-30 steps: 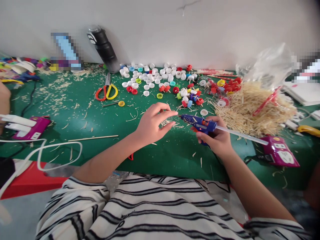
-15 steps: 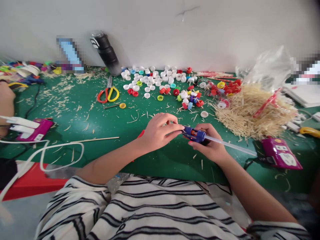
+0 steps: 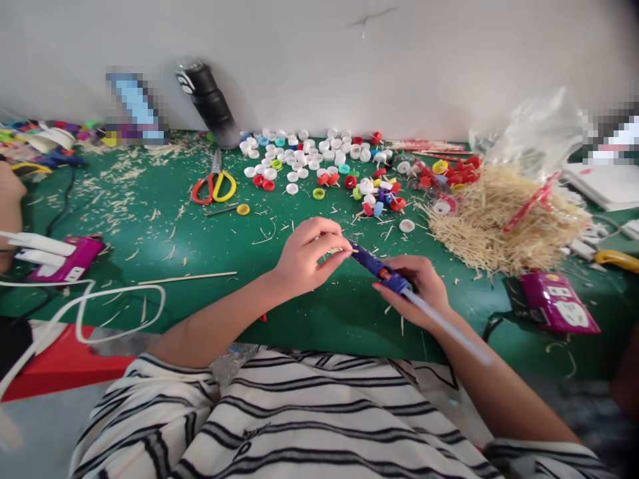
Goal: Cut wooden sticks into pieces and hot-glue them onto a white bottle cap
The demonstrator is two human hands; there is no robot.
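Over the middle of the green table, my right hand (image 3: 419,289) grips a blue glue gun (image 3: 384,269), a long translucent glue stick (image 3: 446,326) jutting from its back end toward my forearm. The nozzle end points up and left, close to the fingertips of my left hand (image 3: 312,256). Thumb and fingers of that hand are pinched on a small pale wooden stick (image 3: 355,251), of which only the tip shows. Beyond the hands lie many bottle caps (image 3: 312,159), mostly white, and a cluster of coloured caps with sticks in them (image 3: 379,196).
A heap of thin wooden sticks (image 3: 504,219) lies right, beside a purple box (image 3: 559,303). Scissors (image 3: 214,186) and a black bottle (image 3: 210,103) are at the back left. White cables (image 3: 124,289) loop near another purple box (image 3: 67,259). Another person's arm (image 3: 10,199) shows far left.
The glue gun has tilted, its nozzle end swinging up and left and its glue stick dropping toward my forearm. My left hand has shifted slightly left and up.
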